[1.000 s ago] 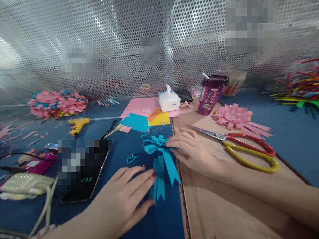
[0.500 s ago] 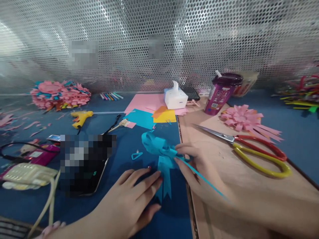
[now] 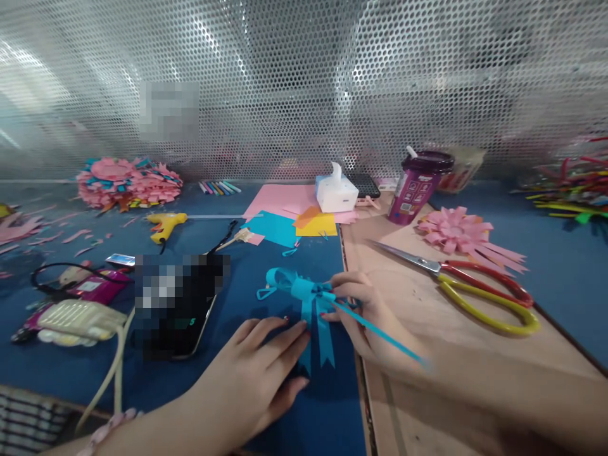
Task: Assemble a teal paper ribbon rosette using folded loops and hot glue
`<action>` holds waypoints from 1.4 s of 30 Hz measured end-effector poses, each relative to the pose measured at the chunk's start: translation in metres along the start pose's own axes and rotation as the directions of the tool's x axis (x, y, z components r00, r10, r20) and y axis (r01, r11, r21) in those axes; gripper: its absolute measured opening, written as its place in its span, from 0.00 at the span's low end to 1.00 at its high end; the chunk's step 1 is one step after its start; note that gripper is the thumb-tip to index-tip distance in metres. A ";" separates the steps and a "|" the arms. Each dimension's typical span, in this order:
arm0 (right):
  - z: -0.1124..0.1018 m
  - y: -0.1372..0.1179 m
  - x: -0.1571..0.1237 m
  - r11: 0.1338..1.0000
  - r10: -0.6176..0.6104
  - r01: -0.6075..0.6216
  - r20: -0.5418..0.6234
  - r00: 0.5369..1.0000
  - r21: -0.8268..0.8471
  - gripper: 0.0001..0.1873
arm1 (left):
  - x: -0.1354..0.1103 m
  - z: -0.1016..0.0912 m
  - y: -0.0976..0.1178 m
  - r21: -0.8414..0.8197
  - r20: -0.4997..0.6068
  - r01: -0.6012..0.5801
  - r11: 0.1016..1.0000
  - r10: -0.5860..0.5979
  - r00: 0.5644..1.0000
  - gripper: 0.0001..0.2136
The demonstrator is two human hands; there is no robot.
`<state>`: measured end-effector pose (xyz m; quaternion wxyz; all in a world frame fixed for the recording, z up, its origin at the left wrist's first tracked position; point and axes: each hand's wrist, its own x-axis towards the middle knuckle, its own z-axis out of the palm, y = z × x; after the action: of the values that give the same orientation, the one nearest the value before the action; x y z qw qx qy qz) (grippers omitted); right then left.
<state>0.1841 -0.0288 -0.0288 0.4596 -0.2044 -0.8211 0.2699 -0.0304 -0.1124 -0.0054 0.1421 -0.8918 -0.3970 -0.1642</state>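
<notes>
A blue paper bow [image 3: 303, 289] with two notched tails [image 3: 324, 339] is at the middle of the blue table. My right hand [image 3: 377, 320] pinches the bow at its right end. From there a thin blue paper strip [image 3: 380, 330] runs back over the wrist. My left hand [image 3: 259, 373] lies palm down with its fingers stretched out, the fingertips at the left tail. Whether they press on that tail, I cannot tell. A small blue triangular clip [image 3: 261, 294] lies just left of the bow.
Scissors [image 3: 430, 263] and a pink paper flower [image 3: 453, 229] lie on the tan board at right, with a purple cup [image 3: 415, 190] behind. A yellow glue gun [image 3: 166, 225], a phone [image 3: 190, 326] and cables sit at left. Coloured paper sheets [image 3: 273, 229] and a tissue pack [image 3: 336, 193] are farther back.
The bow has flattened and turned slightly, its left loop dropping lower, and its tails have shifted right. My right hand still grips it. The whole view has swung a little.
</notes>
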 end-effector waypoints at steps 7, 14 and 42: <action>-0.013 0.004 -0.007 0.997 0.062 -0.059 -0.047 0.997 0.050 0.12 | -0.007 -0.005 -0.003 -0.016 0.031 0.009 1.000 -0.009 0.999 0.16; -0.036 -0.005 0.004 0.947 -0.077 0.045 -0.088 0.993 -0.317 0.12 | -0.014 -0.008 -0.005 -0.036 0.023 0.025 0.999 -0.024 0.999 0.15; -0.015 0.019 0.024 0.810 -0.208 0.346 0.320 0.924 -0.473 0.12 | -0.017 -0.008 -0.014 -0.117 0.078 0.058 0.991 -0.049 0.996 0.15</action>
<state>0.1866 0.0035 -0.0184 0.3126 -0.1621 -0.9359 -0.0094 -0.0527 -0.1178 -0.0032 0.0689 -0.8934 -0.4151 -0.1577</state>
